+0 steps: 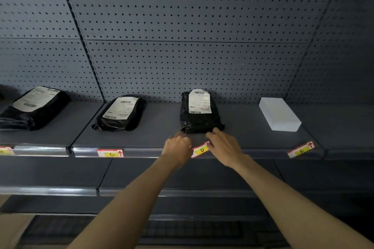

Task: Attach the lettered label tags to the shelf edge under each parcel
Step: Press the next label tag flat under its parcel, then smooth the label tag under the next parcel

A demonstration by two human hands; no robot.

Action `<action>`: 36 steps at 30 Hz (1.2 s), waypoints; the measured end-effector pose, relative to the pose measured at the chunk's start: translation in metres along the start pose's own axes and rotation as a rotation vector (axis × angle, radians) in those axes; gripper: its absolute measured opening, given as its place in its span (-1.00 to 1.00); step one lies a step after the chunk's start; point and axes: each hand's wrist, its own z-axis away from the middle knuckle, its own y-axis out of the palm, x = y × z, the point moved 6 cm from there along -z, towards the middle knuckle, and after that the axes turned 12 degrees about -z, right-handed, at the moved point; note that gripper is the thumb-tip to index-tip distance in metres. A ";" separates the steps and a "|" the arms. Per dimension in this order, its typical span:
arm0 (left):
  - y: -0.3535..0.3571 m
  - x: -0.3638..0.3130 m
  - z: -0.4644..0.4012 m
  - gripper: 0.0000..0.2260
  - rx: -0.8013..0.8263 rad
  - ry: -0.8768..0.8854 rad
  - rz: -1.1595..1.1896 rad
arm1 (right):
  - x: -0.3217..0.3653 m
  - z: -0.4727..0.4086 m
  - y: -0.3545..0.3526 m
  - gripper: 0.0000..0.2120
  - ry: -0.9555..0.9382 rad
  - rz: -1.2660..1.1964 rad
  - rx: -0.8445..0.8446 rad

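Tag D (200, 150) is sitting tilted against the shelf edge (141, 150), caught between both hands just below the black parcel (199, 112). Left hand (177, 148) is curling its fingers at the tag's left end, and whether they are pinching it cannot be told. Right hand (222, 145) is spreading its fingers (212, 132) apart over the tag's right end, fingertips touching the parcel's near edge. Tag C (111, 153) is lying well left of the fingers, tag E (301, 150) well right, below the white box (279, 113).
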 end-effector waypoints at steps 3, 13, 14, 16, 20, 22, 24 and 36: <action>0.013 -0.005 0.000 -0.78 -0.086 0.013 -0.043 | -0.002 -0.005 0.012 -0.84 -0.056 -0.001 0.003; 0.007 -0.006 -0.005 -0.88 -0.231 0.150 -0.166 | -0.010 -0.001 0.018 -0.83 -0.096 -0.042 -0.085; 0.006 -0.006 -0.005 -0.89 -0.236 0.160 -0.173 | -0.009 0.000 0.017 -0.85 -0.097 -0.049 -0.093; 0.007 -0.006 -0.007 -0.89 -0.238 0.171 -0.174 | -0.006 0.001 0.016 -0.89 -0.106 -0.046 -0.097; 0.011 -0.005 -0.006 -0.89 -0.236 0.189 -0.159 | -0.008 0.005 0.019 -0.88 -0.111 -0.025 -0.090; 0.015 -0.007 -0.005 -0.89 -0.227 0.208 -0.167 | -0.010 0.008 0.025 -0.88 -0.098 -0.006 -0.089; 0.019 -0.009 -0.004 -0.88 -0.207 0.215 -0.185 | -0.009 0.009 0.029 -0.91 -0.076 0.000 -0.097; -0.044 -0.032 -0.016 -0.71 -0.113 0.225 -0.070 | -0.037 0.029 -0.049 -0.66 0.010 0.077 -0.093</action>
